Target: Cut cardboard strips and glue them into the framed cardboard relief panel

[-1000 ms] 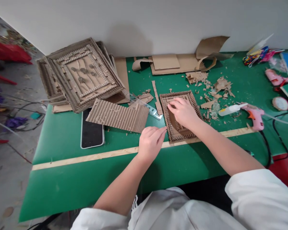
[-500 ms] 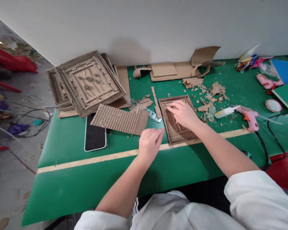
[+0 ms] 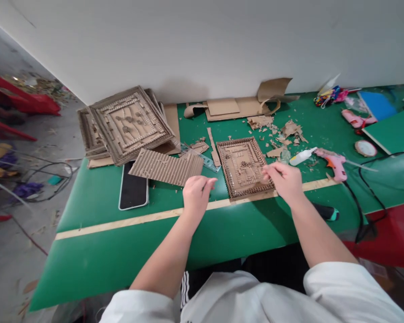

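Observation:
A cardboard relief picture [image 3: 242, 157] with a raised corrugated border lies flat on the green table. My right hand [image 3: 286, 179] is over its lower right edge, thumb and fingertips pinched together; whatever they may hold is too small to make out. Left of the picture, my left hand [image 3: 197, 195] is closed with thumb against fingers, and anything inside it is hidden. Just behind that hand lies a piece of corrugated cardboard [image 3: 166, 167], partly over a phone [image 3: 133, 190]. A ruler [image 3: 210, 163] and a narrow cardboard strip [image 3: 214, 148] lie between this piece and the picture.
Several finished cardboard pictures [image 3: 131, 121] are stacked at the back left. Torn cardboard scraps [image 3: 291, 130], a glue bottle [image 3: 302, 156], a pink glue gun [image 3: 335, 165] with its cord, and a tape roll [image 3: 365, 148] lie to the right. Cardboard sheets [image 3: 235, 110] rest against the wall.
My right hand has drawn back from over the picture's middle to its lower right edge, uncovering the raised design. My left hand has shifted slightly away from the picture. The camera view has turned a little.

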Tool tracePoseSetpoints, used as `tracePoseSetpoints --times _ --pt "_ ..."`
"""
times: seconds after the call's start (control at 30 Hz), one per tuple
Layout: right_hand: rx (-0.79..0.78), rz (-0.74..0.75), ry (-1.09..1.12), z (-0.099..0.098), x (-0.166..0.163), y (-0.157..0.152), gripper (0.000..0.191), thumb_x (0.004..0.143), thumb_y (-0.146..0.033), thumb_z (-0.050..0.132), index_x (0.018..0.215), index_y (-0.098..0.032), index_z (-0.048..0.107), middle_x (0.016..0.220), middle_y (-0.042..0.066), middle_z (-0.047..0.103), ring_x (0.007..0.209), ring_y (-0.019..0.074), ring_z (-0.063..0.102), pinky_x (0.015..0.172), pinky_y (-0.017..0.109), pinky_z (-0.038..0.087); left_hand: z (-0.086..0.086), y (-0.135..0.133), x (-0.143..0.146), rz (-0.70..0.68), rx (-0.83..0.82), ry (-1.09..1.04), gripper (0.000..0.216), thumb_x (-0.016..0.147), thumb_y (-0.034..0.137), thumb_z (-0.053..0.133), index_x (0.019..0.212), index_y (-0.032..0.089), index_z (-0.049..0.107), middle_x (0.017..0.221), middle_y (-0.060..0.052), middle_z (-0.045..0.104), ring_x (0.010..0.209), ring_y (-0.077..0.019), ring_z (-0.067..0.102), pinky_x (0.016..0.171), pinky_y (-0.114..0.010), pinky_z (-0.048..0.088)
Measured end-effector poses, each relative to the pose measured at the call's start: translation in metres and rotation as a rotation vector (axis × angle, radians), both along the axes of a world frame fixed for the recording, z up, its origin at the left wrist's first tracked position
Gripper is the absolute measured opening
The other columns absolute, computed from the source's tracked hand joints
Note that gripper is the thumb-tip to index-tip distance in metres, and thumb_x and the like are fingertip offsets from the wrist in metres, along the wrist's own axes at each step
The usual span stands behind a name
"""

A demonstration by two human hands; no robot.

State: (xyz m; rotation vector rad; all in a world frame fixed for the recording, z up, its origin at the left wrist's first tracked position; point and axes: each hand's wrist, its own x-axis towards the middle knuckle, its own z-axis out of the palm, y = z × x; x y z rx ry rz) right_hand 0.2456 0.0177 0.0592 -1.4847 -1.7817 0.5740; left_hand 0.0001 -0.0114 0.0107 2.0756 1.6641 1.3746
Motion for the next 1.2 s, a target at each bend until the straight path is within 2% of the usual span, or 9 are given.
tracePoseSetpoints --times 0.07,0.13,0.23,0.43,0.63,0.77,0.9,1.07,1.2 --pt "-0.078 0.091 0.035 -0.008 -0.001 -0.013 0.040 0.088 -0.044 0.048 0.066 -0.015 0.066 0.053 0.000 0.058 0.050 0.0051 0.053 0.056 0.018 0.042 0.001 0.002 -0.006 0.052 -0.004 -0.019 0.032 0.093 0.031 0.048 0.069 0.019 0.066 0.059 0.001 0.067 0.067 -0.0139 0.063 0.070 -0.026 0.047" --pt "-0.090 0.173 0.036 -0.016 -0.004 -0.020 0.035 0.088 -0.040 0.048 0.073 -0.016 0.069 0.052 -0.001 0.058 0.051 0.0047 0.054 0.057 0.017 0.043 0.002 0.005 -0.014 0.148 -0.002 -0.054 0.026 0.094 0.030 0.045 0.095 0.018 0.068 0.062 0.001 0.068 0.069 -0.0146 0.064 0.073 -0.027 0.048" --pt "-0.070 0.239 0.056 -0.029 -0.009 -0.025 0.030 0.089 -0.035 0.045 0.094 -0.019 0.070 0.055 -0.003 0.059 0.052 0.0037 0.054 0.059 0.016 0.044 0.003 0.011 -0.027 0.283 0.062 -0.037 0.030 0.094 0.026 0.042 0.116 0.018 0.061 0.088 -0.004 0.073 0.086 -0.0164 0.064 0.082 -0.031 0.048" --pt "-0.001 0.209 0.155 -0.046 -0.002 -0.025 0.035 0.092 -0.033 0.038 0.112 -0.019 0.063 0.084 0.002 0.065 0.060 0.0023 0.056 0.063 0.016 0.050 -0.006 0.018 -0.032 0.299 0.037 0.216 0.034 0.088 0.021 0.049 0.120 0.016 0.058 0.101 -0.009 0.070 0.104 -0.0229 0.058 0.096 -0.039 0.043" --pt "0.078 0.016 0.357 -0.043 0.020 -0.019 0.032 0.089 -0.036 0.046 0.109 -0.020 0.065 0.091 0.004 0.063 0.059 0.0024 0.054 0.057 0.017 0.050 0.000 0.033 -0.002 0.164 -0.121 0.490 0.065 0.085 0.031 0.056 0.142 0.011 0.032 0.117 -0.013 0.065 0.124 -0.0304 0.044 0.104 -0.045 0.034" --pt "0.083 -0.018 0.395 -0.039 0.028 -0.019 0.031 0.088 -0.038 0.047 0.106 -0.020 0.066 0.089 0.004 0.063 0.057 0.0020 0.054 0.056 0.017 0.050 0.009 0.068 0.016 0.087 -0.252 0.611 0.061 0.086 0.013 0.043 0.145 0.012 0.027 0.111 -0.014 0.067 0.117 -0.0265 0.051 0.097 -0.040 0.039" --pt "0.078 0.037 0.344 -0.034 0.033 -0.023 0.031 0.088 -0.036 0.046 0.105 -0.019 0.067 0.089 0.004 0.064 0.059 0.0021 0.054 0.059 0.017 0.050 0.009 0.098 0.026 0.130 -0.331 0.633 0.067 0.084 0.014 0.045 0.147 0.011 0.022 0.103 -0.017 0.067 0.106 -0.0270 0.056 0.089 -0.038 0.041" --pt "0.068 0.009 0.344 -0.023 0.044 -0.025 0.030 0.087 -0.035 0.047 0.103 -0.019 0.068 0.088 0.004 0.064 0.058 0.0026 0.054 0.059 0.017 0.049 0.005 0.104 0.032 0.121 -0.393 0.673 0.059 0.082 0.019 0.054 0.139 0.014 0.039 0.103 -0.020 0.066 0.106 -0.0331 0.054 0.090 -0.046 0.040" --pt "0.077 -0.049 0.371 -0.015 0.053 -0.026 0.030 0.086 -0.035 0.049 0.102 -0.018 0.068 0.088 0.004 0.065 0.058 0.0033 0.054 0.058 0.018 0.050 0.004 0.105 0.034 0.116 -0.400 0.642 0.068 0.079 0.015 0.055 0.143 0.014 0.032 0.103 -0.020 0.066 0.104 -0.0328 0.056 0.088 -0.045 0.042"
